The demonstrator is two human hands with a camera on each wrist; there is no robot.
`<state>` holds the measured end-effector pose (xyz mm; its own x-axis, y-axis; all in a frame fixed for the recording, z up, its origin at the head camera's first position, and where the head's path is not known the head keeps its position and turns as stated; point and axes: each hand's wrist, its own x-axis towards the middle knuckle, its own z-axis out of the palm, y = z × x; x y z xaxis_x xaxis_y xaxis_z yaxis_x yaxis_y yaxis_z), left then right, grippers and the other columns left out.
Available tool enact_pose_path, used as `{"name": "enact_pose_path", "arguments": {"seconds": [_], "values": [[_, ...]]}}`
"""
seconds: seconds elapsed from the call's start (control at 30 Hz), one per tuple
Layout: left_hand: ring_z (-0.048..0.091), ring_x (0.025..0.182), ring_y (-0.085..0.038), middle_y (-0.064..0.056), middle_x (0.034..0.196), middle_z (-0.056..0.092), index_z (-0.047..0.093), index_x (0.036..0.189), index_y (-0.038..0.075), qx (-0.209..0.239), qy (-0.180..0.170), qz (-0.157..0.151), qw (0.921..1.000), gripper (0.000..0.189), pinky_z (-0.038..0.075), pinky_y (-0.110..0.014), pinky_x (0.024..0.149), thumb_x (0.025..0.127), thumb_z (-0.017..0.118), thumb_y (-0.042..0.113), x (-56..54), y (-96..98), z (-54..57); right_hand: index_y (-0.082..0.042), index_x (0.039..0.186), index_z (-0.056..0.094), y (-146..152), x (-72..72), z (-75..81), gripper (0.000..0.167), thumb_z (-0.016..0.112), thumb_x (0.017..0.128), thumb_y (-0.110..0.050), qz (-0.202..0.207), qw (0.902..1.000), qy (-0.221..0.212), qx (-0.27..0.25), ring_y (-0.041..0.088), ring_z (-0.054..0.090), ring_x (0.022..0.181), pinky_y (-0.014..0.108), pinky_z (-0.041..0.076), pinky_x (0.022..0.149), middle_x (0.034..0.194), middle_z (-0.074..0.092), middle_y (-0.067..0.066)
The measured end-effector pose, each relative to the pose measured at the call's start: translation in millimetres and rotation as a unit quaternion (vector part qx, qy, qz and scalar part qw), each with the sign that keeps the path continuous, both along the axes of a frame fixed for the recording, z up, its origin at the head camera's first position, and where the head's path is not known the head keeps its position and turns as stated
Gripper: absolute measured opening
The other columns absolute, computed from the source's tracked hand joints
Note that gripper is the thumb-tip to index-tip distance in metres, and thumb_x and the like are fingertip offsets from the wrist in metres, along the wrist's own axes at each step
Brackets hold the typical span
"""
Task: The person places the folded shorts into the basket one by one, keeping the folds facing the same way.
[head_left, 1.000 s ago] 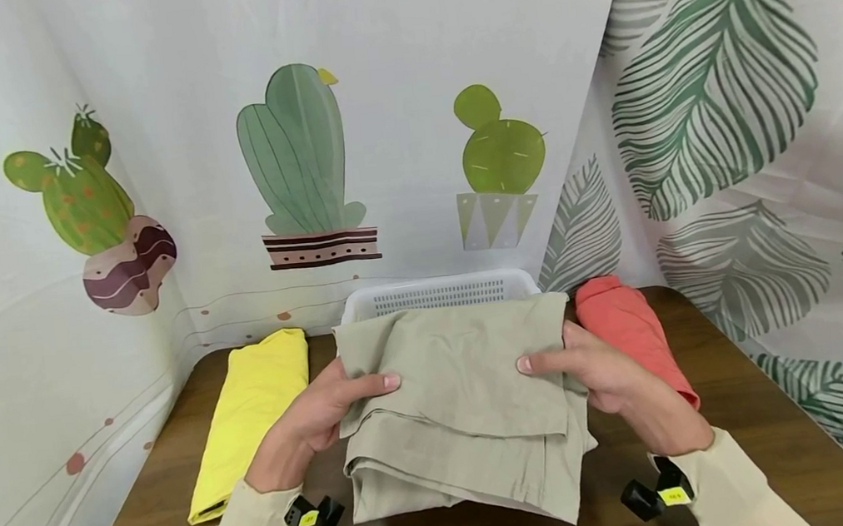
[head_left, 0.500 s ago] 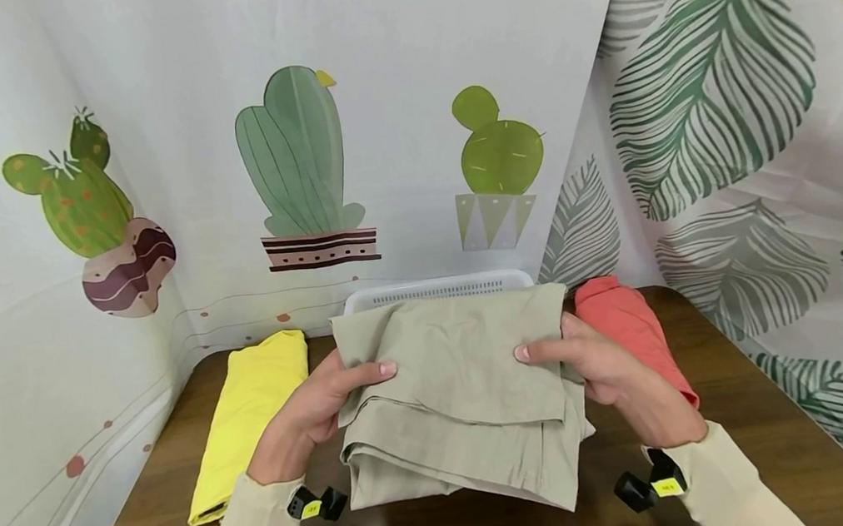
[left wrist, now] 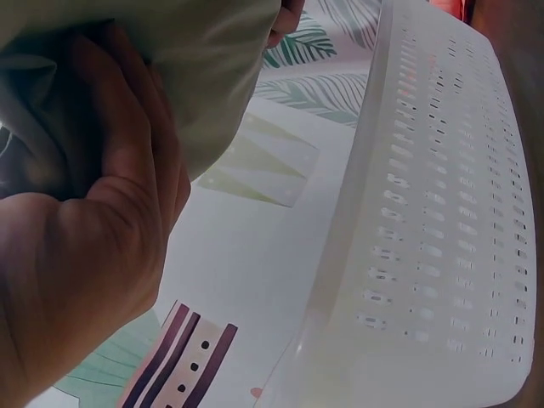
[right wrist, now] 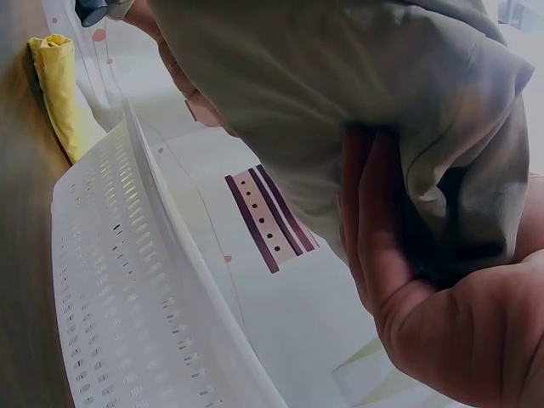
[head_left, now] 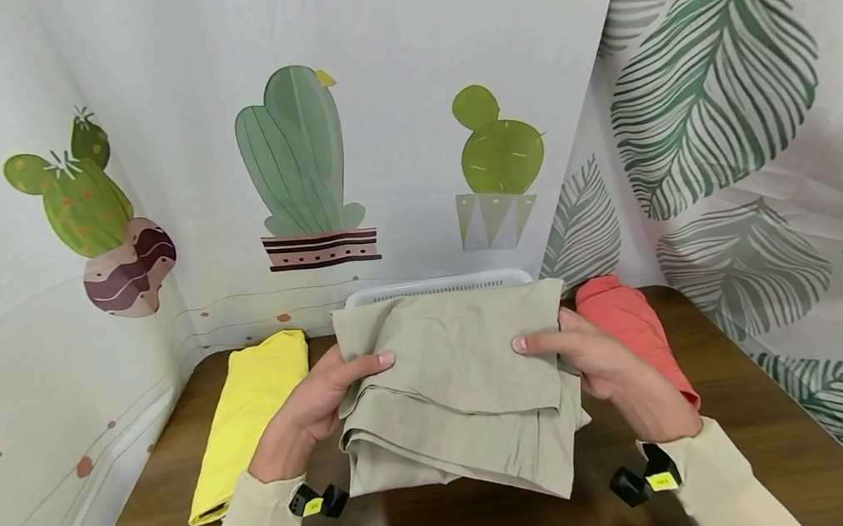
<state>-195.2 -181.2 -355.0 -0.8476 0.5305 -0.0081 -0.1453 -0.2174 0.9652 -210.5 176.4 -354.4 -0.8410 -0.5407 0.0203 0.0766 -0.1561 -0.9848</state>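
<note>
A folded khaki garment (head_left: 459,351) is held up in front of me, its layered lower edges hanging uneven; its exact kind cannot be told. My left hand (head_left: 320,397) grips its left side, thumb on the front face and fingers behind. On the opposite side my right hand (head_left: 599,356) grips it the same way. Both wrist views show the fingers curled behind the cloth, with the left hand (left wrist: 110,195) and right hand (right wrist: 425,280) above the level of a white perforated basket (left wrist: 425,212). In the head view the garment hides most of that basket (head_left: 442,283).
On the brown wooden table (head_left: 157,503) a rolled yellow cloth (head_left: 255,419) lies to the left. A rolled red cloth (head_left: 631,332) lies to the right. Behind the table hangs a printed curtain (head_left: 395,132) with cacti and leaves.
Both hands have risen slightly with the khaki garment, which now covers more of the basket in the head view. The yellow and red cloths have stayed in place.
</note>
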Motion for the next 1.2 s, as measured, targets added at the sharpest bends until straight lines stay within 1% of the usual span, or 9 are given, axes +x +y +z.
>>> {"name": "enact_pose_path", "arguments": {"seconds": [0.13, 0.23, 0.5, 0.77, 0.9, 1.03, 1.2], "values": [[0.077, 0.099, -0.027, -0.012, 0.116, 0.070, 0.046, 0.137, 0.008, 0.004, -0.013, 0.008, 0.9999, 0.032, 0.064, -0.045, 0.080, 0.107, 0.058, 0.012, -0.7, -0.7, -0.5, -0.007, 0.129, 0.053, -2.4, -3.0, 1.1, 0.033, 0.064, 0.098, -0.001, -0.012, 0.9999, -0.003, 0.003, 0.025, 0.077, 0.100, 0.046, 0.063, 0.083, 0.113, 0.074, 0.008], [0.078, 0.098, -0.027, -0.012, 0.115, 0.071, 0.047, 0.136, 0.008, 0.003, -0.018, 0.013, 0.9997, 0.030, 0.064, -0.045, 0.080, 0.108, 0.058, 0.013, -1.4, -0.7, -1.4, -0.007, 0.130, 0.053, -3.7, -5.1, 1.1, 0.034, 0.064, 0.099, -0.002, -0.024, 0.9996, -0.016, 0.003, 0.025, 0.077, 0.100, 0.045, 0.063, 0.084, 0.113, 0.074, 0.008], [0.077, 0.099, -0.028, -0.013, 0.116, 0.070, 0.043, 0.139, 0.007, -0.005, -0.023, 0.020, 0.9995, 0.035, 0.064, -0.046, 0.079, 0.108, 0.059, 0.015, -2.8, -0.8, -2.4, -0.008, 0.128, 0.054, -4.1, -8.9, 0.3, 0.031, 0.065, 0.099, -0.004, -0.045, 0.9979, -0.046, 0.000, 0.024, 0.077, 0.097, 0.045, 0.064, 0.082, 0.109, 0.076, 0.006], [0.078, 0.095, -0.027, -0.012, 0.114, 0.071, 0.044, 0.137, 0.007, -0.013, -0.020, 0.026, 0.9994, 0.035, 0.064, -0.044, 0.075, 0.108, 0.060, 0.017, -4.3, -0.8, -4.5, -0.008, 0.125, 0.055, -4.4, -11.4, -0.9, 0.028, 0.065, 0.100, -0.003, -0.046, 0.9969, -0.062, -0.015, 0.024, 0.077, 0.096, 0.046, 0.063, 0.081, 0.108, 0.076, 0.007], [0.078, 0.092, -0.025, -0.012, 0.111, 0.073, 0.044, 0.134, 0.007, -0.013, -0.029, 0.028, 0.9991, 0.033, 0.065, -0.043, 0.074, 0.107, 0.061, 0.017, -5.7, 1.0, -5.8, -0.007, 0.127, 0.054, -3.0, -12.0, -2.4, 0.029, 0.064, 0.100, -0.003, -0.047, 0.9968, -0.063, -0.016, 0.024, 0.077, 0.097, 0.045, 0.063, 0.082, 0.109, 0.076, 0.007], [0.079, 0.090, -0.024, -0.011, 0.108, 0.074, 0.046, 0.131, 0.007, -0.019, -0.039, 0.039, 0.9983, 0.030, 0.065, -0.041, 0.074, 0.107, 0.062, 0.017, -7.5, 1.5, -8.5, -0.006, 0.129, 0.052, -1.9, -13.0, -3.5, 0.030, 0.064, 0.101, -0.004, -0.046, 0.9971, -0.059, -0.013, 0.023, 0.077, 0.098, 0.044, 0.063, 0.082, 0.110, 0.076, 0.007], [0.078, 0.093, -0.024, -0.011, 0.110, 0.074, 0.046, 0.132, 0.006, -0.022, -0.045, 0.048, 0.9976, 0.032, 0.065, -0.041, 0.077, 0.107, 0.062, 0.017, -10.8, 1.7, -11.9, -0.007, 0.128, 0.052, -1.2, -13.4, -3.6, 0.030, 0.064, 0.101, -0.004, -0.048, 0.9972, -0.057, -0.008, 0.023, 0.077, 0.097, 0.044, 0.064, 0.081, 0.109, 0.076, 0.006]]}}
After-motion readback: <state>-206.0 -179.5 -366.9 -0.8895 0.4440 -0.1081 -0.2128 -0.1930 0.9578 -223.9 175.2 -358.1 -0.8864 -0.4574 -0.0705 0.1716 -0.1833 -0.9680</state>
